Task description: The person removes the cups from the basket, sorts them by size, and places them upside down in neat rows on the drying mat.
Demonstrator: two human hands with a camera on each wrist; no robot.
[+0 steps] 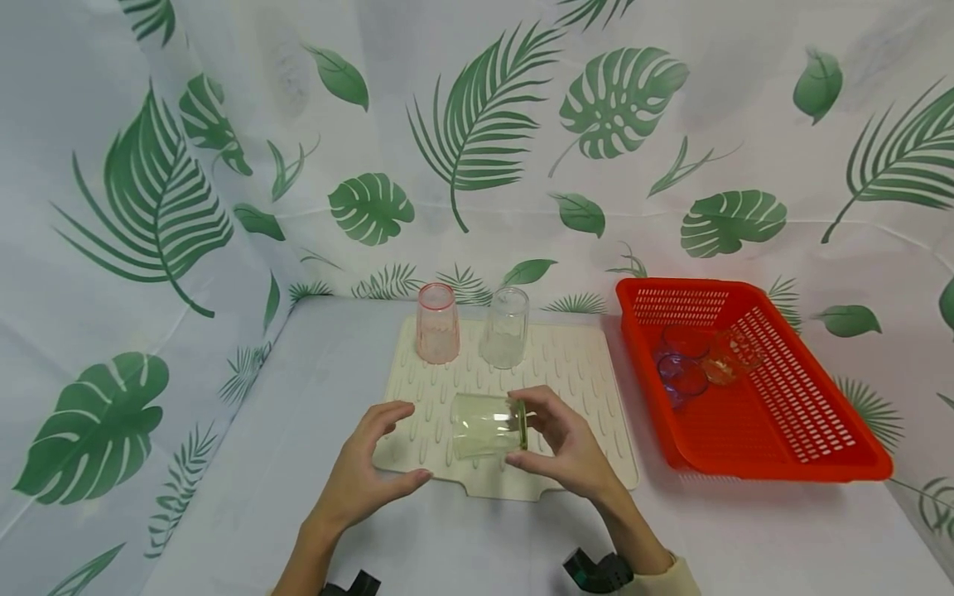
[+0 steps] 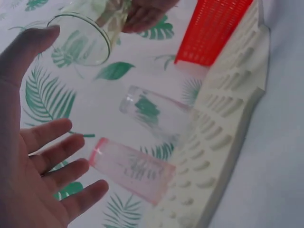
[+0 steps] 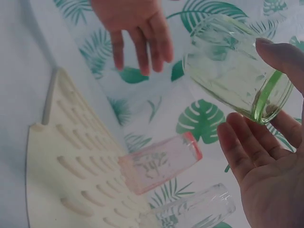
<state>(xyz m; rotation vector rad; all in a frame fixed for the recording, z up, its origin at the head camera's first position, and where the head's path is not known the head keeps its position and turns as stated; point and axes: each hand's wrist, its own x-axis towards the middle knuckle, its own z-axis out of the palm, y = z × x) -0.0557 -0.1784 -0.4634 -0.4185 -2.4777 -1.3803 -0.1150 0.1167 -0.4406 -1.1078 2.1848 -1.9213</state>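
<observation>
My right hand (image 1: 562,443) holds a pale green drinking glass (image 1: 484,426) by its thick base end, thumb on one side and fingers on the other. The glass is tipped onto its side above the cream ridged drying mat (image 1: 585,389), its mouth facing left. Across from that mouth is my left hand (image 1: 365,472), fingers spread in a loose curve and nothing in its grasp. In the left wrist view the thumb (image 2: 28,47) overlaps the glass's rim. A pink-tinted glass (image 1: 437,327) and a clear glass (image 1: 508,331) stand upside down on the mat's far part.
To the right of the mat sits a red perforated plastic basket (image 1: 753,463). Inside it lie a purple-blue glass (image 1: 681,377) and an orange glass (image 1: 730,360). A white cloth with green leaf prints (image 1: 477,132) hangs behind the white table surface (image 1: 298,389).
</observation>
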